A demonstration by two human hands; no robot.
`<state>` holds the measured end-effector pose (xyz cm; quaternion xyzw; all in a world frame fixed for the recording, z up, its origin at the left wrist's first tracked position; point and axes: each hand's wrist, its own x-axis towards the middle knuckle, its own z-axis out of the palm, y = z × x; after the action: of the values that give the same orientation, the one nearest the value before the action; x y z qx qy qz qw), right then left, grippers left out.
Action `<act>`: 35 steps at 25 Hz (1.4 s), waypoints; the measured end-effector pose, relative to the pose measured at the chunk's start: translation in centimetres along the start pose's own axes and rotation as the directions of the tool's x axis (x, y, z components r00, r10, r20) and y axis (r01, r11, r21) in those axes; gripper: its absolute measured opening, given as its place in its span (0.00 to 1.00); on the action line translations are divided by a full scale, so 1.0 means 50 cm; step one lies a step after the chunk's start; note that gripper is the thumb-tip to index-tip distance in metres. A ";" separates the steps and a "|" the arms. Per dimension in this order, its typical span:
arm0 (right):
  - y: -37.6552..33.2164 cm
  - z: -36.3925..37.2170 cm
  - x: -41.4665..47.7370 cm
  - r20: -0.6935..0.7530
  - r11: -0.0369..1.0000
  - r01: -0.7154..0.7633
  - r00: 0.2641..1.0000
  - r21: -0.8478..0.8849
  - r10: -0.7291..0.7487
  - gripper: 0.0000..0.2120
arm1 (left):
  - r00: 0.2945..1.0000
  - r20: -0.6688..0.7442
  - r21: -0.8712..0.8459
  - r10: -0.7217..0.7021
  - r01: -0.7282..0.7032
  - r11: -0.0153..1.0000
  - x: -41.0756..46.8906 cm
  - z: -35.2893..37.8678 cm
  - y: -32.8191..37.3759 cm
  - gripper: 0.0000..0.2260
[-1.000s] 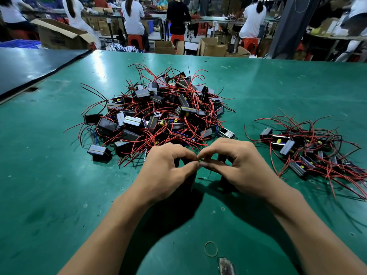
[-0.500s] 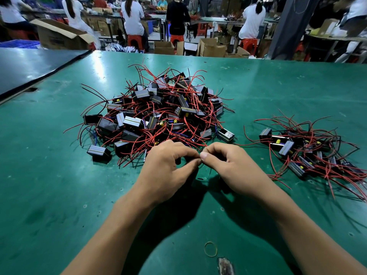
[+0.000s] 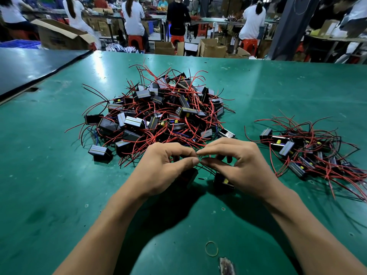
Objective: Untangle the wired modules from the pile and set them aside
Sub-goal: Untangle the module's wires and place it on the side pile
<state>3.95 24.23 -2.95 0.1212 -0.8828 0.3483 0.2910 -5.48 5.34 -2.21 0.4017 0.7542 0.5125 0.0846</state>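
Black wire [image 3: 206,170] is pinched by the left hand [image 3: 164,167] and right hand [image 3: 242,165], fingertips meeting, probably to tease apart two modules [image 3: 224,180] lying under them, just in front of the pile [image 3: 162,116]; the freed heap [image 3: 309,153] sits right of the pile.

- Main pile [image 3: 158,116]: dozens of small black box modules, heaped mid-table and tangled in red and black wires.
- Set-aside group [image 3: 301,153]: fewer modules, lying flat to the right, well apart from the pile.
- Two loose modules [image 3: 223,180]: on the table just in front of the pile, their thin wires [image 3: 206,170] lifted.
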 end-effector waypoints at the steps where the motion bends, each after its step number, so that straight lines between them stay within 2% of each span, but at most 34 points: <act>1: 0.003 0.001 -0.001 0.011 1.000 -0.002 1.000 -0.005 0.002 0.08 | 1.000 0.005 -0.007 -0.012 0.012 1.000 0.000 -0.002 0.000 0.02; 7: 0.012 0.010 -0.005 -0.005 0.999 0.002 1.000 -0.050 -0.003 0.05 | 0.999 0.031 -0.027 -0.040 0.041 0.999 -0.001 0.000 0.003 0.03; 11: 0.003 0.009 -0.002 -0.003 0.993 -0.051 0.999 -0.110 0.051 0.05 | 1.000 -0.021 0.008 0.020 -0.019 1.000 -0.002 0.002 0.001 0.02; 15: -0.012 0.013 -0.003 0.046 0.971 -0.229 0.972 -0.068 0.232 0.04 | 0.982 -0.101 0.149 0.157 -0.141 0.979 -0.004 0.014 -0.001 0.01; 18: -0.018 0.008 0.001 0.112 0.924 -0.383 0.919 0.022 0.378 0.06 | 0.975 -0.084 0.230 0.207 -0.183 0.956 -0.004 0.014 -0.001 0.02; 20: -0.024 0.006 0.002 0.144 0.912 -0.409 0.905 0.037 0.400 0.06 | 0.972 -0.067 0.268 0.226 -0.201 0.942 -0.006 0.015 0.001 0.02; 22: -0.028 0.006 0.003 0.118 0.917 -0.395 0.915 0.051 0.387 0.06 | 0.981 -0.082 0.225 0.175 -0.153 0.962 -0.005 0.016 0.003 0.01; 25: -0.019 -0.003 0.004 0.091 0.892 -0.438 0.898 0.111 0.430 0.03 | 0.997 -0.063 0.046 -0.045 0.047 0.998 -0.003 0.011 0.001 0.01; 28: 0.004 -0.003 0.000 0.162 0.879 -0.457 0.865 -0.137 0.475 0.06 | 0.981 0.042 -0.055 -0.188 0.190 0.980 -0.002 0.004 0.000 0.01; 30: 0.008 0.002 -0.003 0.240 0.857 -0.465 0.826 -0.222 0.510 0.08 | 0.968 0.095 -0.094 -0.232 0.240 0.966 -0.002 0.000 0.001 0.02; 33: 0.007 -0.006 -0.004 0.294 0.862 -0.488 0.811 -0.138 0.506 0.07 | 0.958 0.090 -0.134 -0.272 0.282 0.950 0.000 -0.006 -0.006 0.06; 35: 0.006 -0.017 -0.003 0.343 0.855 -0.513 0.791 -0.077 0.506 0.06 | 0.943 0.077 -0.176 -0.323 0.332 0.927 0.002 -0.013 -0.014 0.05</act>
<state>4.31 25.06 -2.70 -0.0580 -0.9166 0.3950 0.0229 -6.27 4.86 -2.46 0.2724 0.7571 0.5500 0.2239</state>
